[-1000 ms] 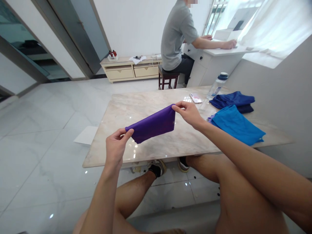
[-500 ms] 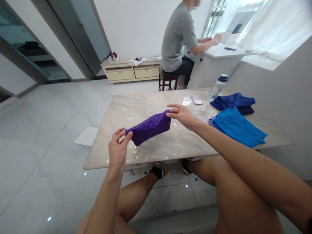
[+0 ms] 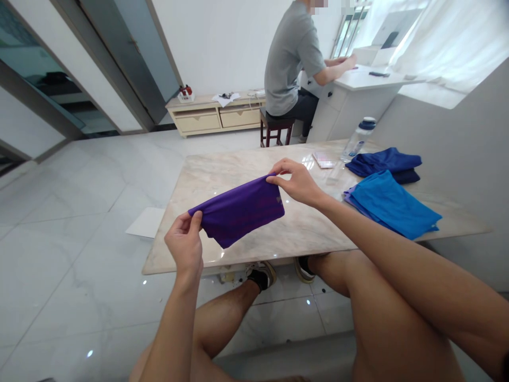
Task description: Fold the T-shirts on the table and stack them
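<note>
A folded purple cloth (image 3: 242, 209) is stretched between my two hands above the marble-topped table. My left hand (image 3: 185, 239) pinches its upper left corner between thumb and fingers. At the upper right corner, my right hand (image 3: 295, 183) is closed on the fabric in the same way. The cloth hangs down as a band, and a small light mark shows near its right edge. Its exact kind of garment cannot be made out. To the right lies a folded bright blue cloth (image 3: 397, 204) on top of a lilac cloth (image 3: 350, 195).
Behind the bright blue cloth lie folded dark blue cloths (image 3: 387, 162), beside a clear water bottle (image 3: 358, 140). A small pale card-like item (image 3: 324, 160) rests on the table (image 3: 214, 167). Beyond it, a person in grey (image 3: 292, 63) sits on a stool at a white desk (image 3: 358, 79).
My hands have moved slightly apart, pulling the purple cloth's top edge straight. More of its face now shows. My left fingers have curled in more tightly.
</note>
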Demonstrator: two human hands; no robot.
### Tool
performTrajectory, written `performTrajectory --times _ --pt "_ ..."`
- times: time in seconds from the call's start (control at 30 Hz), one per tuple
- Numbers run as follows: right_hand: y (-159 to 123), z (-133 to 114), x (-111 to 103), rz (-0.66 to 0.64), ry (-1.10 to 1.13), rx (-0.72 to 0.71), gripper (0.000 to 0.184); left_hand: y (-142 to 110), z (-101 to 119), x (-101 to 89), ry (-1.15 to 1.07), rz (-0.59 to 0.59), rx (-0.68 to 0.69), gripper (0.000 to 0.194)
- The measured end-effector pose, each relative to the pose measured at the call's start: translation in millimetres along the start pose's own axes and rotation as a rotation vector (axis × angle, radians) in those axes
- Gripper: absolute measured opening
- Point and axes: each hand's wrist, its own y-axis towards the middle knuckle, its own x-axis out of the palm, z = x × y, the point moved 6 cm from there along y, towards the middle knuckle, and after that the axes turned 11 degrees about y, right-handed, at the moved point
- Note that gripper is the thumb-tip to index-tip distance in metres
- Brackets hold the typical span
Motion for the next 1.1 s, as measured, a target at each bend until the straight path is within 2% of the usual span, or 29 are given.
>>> performTrajectory --times 0.13,0.23,0.3,0.37,0.43,0.5,0.6,0.7,0.8,0.9,1.0,1.1 --pt "-7.6 5.2 8.8 -0.043 0.131 0.13 0.035 -1.0 -0.2 1.8 0.094 -0.045 0.025 0.045" --pt "-12.1 2.4 11.4 -0.073 0.13 0.164 0.04 -2.4 3.7 -1.6 0.205 -0.053 0.107 0.038" --pt "-13.7 3.3 9.9 -0.067 0.095 0.192 0.043 -1.2 -2.0 -2.5 0.236 -0.078 0.117 0.032" --pt "-16.6 12.9 10.6 -0.072 0.068 0.266 0.044 1.6 -18.6 2.1 0.239 -0.146 0.051 0.026" --pt "-23.8 33.0 16.6 -0.106 0.067 0.399 0.043 4.6 -42.4 12.4 0.277 -0.229 -0.06 0.021" --pt "-36.3 60.1 25.3 -0.136 0.074 0.573 0.038 6.6 -67.4 24.8 0.434 -0.302 -0.171 0.016" --pt "-58.8 100.2 33.8 -0.183 -0.039 0.818 0.028 7.4 -92.5 36.8 0.69 -0.357 -0.26 0.023" --pt "-77.2 124.5 34.6 -0.336 -0.247 0.961 0.029 1.4 -96.2 39.1 0.899 -0.427 -0.168 0.031" --pt "-95.4 133.8 35.3 -0.562 -0.334 1.095 0.044 -13.4 -93.7 33.5 1.212 -0.564 -0.036 0.035" --pt "-109.9 135.4 38.3 -0.738 -0.378 1.179 0.054 -27.5 -94.9 27.7 1.347 -0.706 -0.053 0.053" --pt "-116.5 136.4 44.2 -0.813 -0.396 1.192 0.055 -32.4 -94.8 30.0 1.349 -0.788 -0.087 0.053" --pt "-118.1 137.5 50.2 -0.811 -0.349 1.189 0.049 -30.2 -94.6 35.9 1.313 -0.822 -0.121 0.045"
